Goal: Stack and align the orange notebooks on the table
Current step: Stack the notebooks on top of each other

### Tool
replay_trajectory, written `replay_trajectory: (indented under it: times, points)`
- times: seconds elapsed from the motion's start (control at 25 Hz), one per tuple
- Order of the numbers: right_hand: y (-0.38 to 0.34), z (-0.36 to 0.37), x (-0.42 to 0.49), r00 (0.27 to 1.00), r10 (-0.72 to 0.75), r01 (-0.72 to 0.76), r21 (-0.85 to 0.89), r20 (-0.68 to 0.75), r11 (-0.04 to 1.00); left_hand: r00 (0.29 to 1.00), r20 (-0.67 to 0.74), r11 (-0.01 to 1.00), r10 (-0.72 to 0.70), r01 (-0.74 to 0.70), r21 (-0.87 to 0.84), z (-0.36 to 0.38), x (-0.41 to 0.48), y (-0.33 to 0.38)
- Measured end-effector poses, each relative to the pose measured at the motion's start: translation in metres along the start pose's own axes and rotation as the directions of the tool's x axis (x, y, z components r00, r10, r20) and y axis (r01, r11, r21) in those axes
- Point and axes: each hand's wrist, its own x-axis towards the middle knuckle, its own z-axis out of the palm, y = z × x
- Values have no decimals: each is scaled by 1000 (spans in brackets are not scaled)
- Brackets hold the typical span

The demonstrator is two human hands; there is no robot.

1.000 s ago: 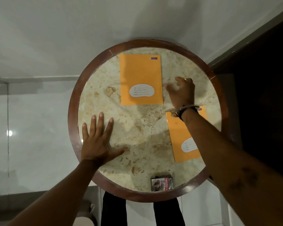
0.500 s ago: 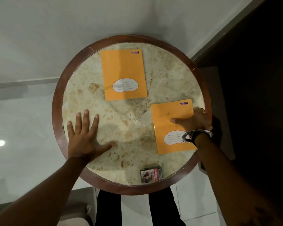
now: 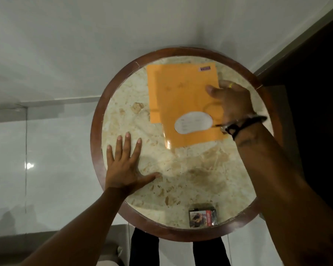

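Notebook (image 3: pixel 190 104) from frame right now overlaps its twin (image 3: pixel 153 93) upper centre, right hand (image 3: pixel 232 100) gripping it; left hand (image 3: pixel 126 164) stays splayed, empty.

Round marble table (image 3: pixel 181 189) with a dark wooden rim

Near its far edge lies a flat orange paper notebook (image 3: pixel 153 93), partly covered by a second orange notebook with a white oval label (image 3: pixel 188 104). A small printed card box (image 3: pixel 202 217) lies at the near edge. The left hand (image 3: pixel 123 166) lies flat at the left edge.
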Motion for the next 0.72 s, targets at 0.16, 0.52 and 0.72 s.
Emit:
replay_trajectory:
  times: [0.16,0.52,0.72]
  points:
    - [-5,70,45,998,54,-54,-70,-11,996,1000,-22,1000,-10,9,-25,5,0,-3]
    - [17,81,84,966,-93,-33,-467,-243,884,990,-139,986,7,-30,-162,-13,8,12]
    - [25,72,85,978,-45,-64,-503,-202,862,865,-31,529,-500,277,-802,-90,161,48]
